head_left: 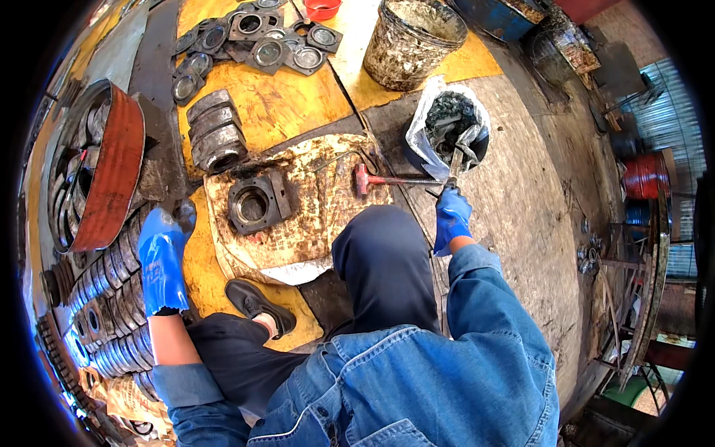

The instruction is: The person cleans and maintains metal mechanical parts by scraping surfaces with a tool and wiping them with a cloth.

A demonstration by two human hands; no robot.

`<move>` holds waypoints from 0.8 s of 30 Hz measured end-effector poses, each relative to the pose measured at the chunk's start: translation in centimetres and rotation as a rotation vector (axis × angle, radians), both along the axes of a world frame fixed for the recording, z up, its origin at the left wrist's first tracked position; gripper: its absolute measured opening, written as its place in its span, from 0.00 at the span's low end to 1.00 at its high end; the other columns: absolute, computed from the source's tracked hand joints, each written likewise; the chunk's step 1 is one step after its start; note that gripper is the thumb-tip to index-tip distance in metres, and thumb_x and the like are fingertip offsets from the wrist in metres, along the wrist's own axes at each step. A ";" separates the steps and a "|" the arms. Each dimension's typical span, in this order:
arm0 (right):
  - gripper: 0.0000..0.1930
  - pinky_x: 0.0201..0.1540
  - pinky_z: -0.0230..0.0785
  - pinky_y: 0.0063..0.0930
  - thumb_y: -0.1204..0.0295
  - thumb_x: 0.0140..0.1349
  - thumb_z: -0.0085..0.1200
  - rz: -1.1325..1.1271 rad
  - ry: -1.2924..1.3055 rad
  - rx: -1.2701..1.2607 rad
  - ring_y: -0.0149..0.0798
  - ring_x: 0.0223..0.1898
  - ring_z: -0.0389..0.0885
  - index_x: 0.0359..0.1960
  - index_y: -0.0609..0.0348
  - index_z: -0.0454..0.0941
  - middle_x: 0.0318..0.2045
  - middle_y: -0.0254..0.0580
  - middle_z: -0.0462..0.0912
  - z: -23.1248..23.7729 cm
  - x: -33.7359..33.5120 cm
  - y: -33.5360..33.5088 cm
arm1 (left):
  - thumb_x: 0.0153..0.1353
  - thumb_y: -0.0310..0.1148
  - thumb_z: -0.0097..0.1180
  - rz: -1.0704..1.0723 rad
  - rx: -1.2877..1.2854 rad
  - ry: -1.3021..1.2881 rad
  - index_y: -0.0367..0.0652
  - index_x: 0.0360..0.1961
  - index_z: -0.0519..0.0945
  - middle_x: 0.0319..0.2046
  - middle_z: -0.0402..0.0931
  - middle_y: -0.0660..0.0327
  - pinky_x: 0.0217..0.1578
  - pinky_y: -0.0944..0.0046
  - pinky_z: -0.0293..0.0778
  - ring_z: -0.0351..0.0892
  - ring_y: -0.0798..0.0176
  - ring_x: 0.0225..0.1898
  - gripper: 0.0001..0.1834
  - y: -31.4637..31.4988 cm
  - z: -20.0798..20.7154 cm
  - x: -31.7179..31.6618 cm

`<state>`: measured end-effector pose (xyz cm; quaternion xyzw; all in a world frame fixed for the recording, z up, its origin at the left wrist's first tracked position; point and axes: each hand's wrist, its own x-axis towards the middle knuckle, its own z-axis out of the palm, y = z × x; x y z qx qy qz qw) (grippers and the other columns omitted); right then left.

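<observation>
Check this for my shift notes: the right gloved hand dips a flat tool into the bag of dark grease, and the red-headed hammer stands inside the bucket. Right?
Not quite. The head view shows the red-headed hammer lying flat on the floor beside the bag of dark grease, not in the bucket. The right gloved hand does hold a flat tool at the bag.

The left hand [162, 257], gloved in blue, is reaching out at the frame's left, fingers extended upward. The right hand [451, 218], also gloved, is gripping closed right of centre, forearm bent.
</observation>
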<state>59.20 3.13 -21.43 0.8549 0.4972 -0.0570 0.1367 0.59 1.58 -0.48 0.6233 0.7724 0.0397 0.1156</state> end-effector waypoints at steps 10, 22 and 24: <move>0.23 0.37 0.72 0.52 0.71 0.63 0.36 0.355 0.053 0.091 0.57 0.38 0.80 0.62 0.53 0.59 0.40 0.57 0.79 5.6 -0.3 -6.5 | 0.57 0.43 0.55 0.050 0.124 -0.115 0.43 0.44 0.79 0.38 0.78 0.46 0.41 0.52 0.73 0.77 0.43 0.40 0.18 -1.1 0.5 -0.6; 0.13 0.30 0.71 0.23 0.64 0.63 0.52 0.464 0.969 0.264 0.31 0.30 0.77 0.45 0.58 0.77 0.33 0.37 0.82 24.3 -13.6 7.7 | 0.57 0.47 0.54 0.125 0.213 -0.111 0.45 0.40 0.81 0.40 0.78 0.47 0.44 0.50 0.72 0.75 0.42 0.45 0.18 -2.1 3.4 -2.6; 0.14 0.32 0.72 0.23 0.62 0.65 0.51 0.498 0.804 0.053 0.30 0.30 0.77 0.43 0.59 0.78 0.33 0.37 0.82 28.7 -23.7 5.7 | 0.56 0.45 0.55 0.226 0.087 -0.115 0.47 0.43 0.80 0.42 0.78 0.48 0.46 0.54 0.71 0.75 0.47 0.47 0.18 -2.6 4.1 -2.7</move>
